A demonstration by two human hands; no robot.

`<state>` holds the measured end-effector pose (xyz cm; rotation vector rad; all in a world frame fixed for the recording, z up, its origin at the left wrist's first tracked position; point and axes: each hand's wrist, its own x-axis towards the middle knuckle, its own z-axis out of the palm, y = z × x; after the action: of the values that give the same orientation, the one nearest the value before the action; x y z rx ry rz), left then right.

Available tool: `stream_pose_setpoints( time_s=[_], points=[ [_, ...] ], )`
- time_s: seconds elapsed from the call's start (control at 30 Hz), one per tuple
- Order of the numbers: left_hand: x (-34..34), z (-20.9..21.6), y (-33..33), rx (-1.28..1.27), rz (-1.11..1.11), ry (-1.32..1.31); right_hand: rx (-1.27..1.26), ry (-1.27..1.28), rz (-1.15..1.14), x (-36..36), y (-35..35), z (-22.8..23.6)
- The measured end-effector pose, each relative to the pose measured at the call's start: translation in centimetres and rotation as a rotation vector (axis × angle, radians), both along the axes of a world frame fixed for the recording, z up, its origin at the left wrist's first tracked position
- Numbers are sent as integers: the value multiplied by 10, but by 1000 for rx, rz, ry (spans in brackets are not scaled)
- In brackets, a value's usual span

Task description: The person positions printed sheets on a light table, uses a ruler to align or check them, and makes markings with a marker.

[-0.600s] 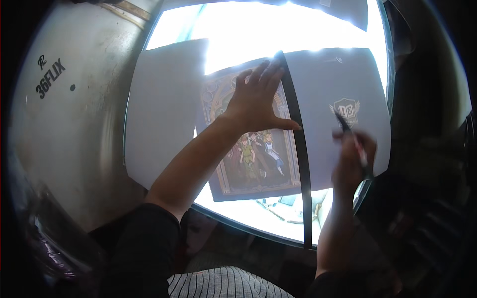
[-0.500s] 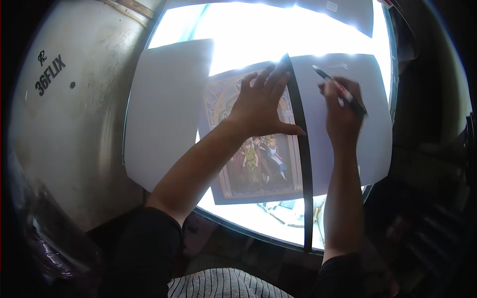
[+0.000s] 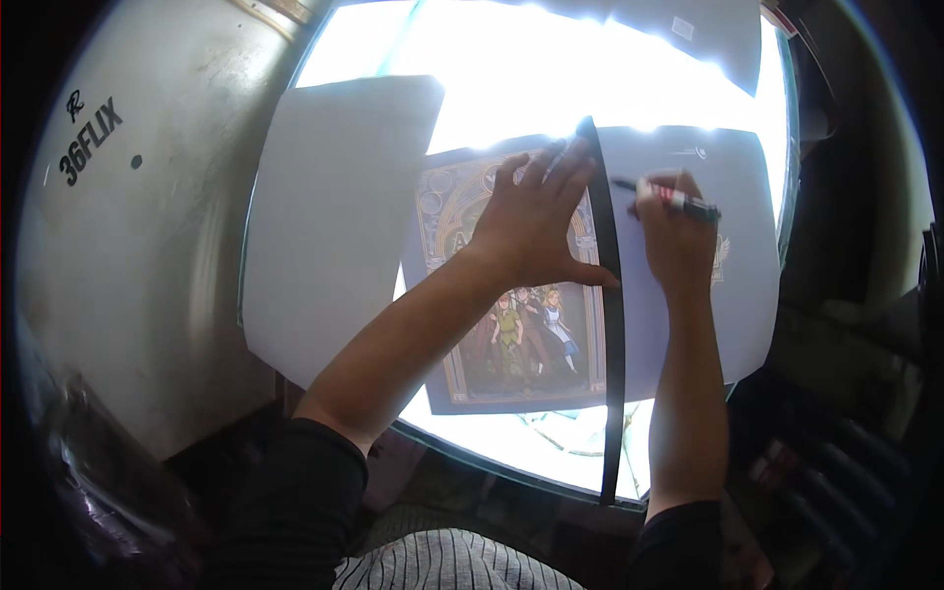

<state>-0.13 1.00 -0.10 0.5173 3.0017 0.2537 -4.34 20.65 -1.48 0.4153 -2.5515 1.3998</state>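
In the head camera's view, a person is working with two bare hands over a brightly glowing panel [image 3: 511, 88]. The left hand [image 3: 531, 226] is spreading open, fingers fanned, over an illustrated sheet [image 3: 521, 379], its fingertips reaching the upper part of a narrow black strip [image 3: 612, 374] and its thumb touching the strip lower down; it is not closing around anything. The right hand [image 3: 680, 236] is gripping a dark marker [image 3: 698, 206] with a red-and-white band, its tip pointing left and sitting just beside the strip's right edge; whether the tip is touching the surface is impossible to tell. The illustrated sheet, showing costumed figures inside an ornate frame, is lying to the left of the strip, partly hidden by the left hand and forearm. To the right of the strip, a plain greyish-violet section [image 3: 737, 334] is extending beneath the right hand, an emblem [image 3: 723, 258] showing beside the wrist. A large white sheet [image 3: 334, 216] is lying along the left, while a darker sheet [image 3: 718, 49] bearing a small pale label [image 3: 682, 28] is occupying the upper right.
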Motion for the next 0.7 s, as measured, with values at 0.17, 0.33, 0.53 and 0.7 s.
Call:
stream_pose_setpoints(
  time_s=[0.17,0.33,0.53,0.7],
  points=[
    [-2,-4,-5,-31,-1,61,73,-197,26,132,58,30],
    [-3,-6,-10,-30,-9,129,175,-397,123,269,116,58],
    [-4,-10,-5,-37,-62,165,365,-287,-111,363,91,20],
    [-5,-12,-12,8,-94,179,328,-228,-92,387,75,-3]
  ],
)
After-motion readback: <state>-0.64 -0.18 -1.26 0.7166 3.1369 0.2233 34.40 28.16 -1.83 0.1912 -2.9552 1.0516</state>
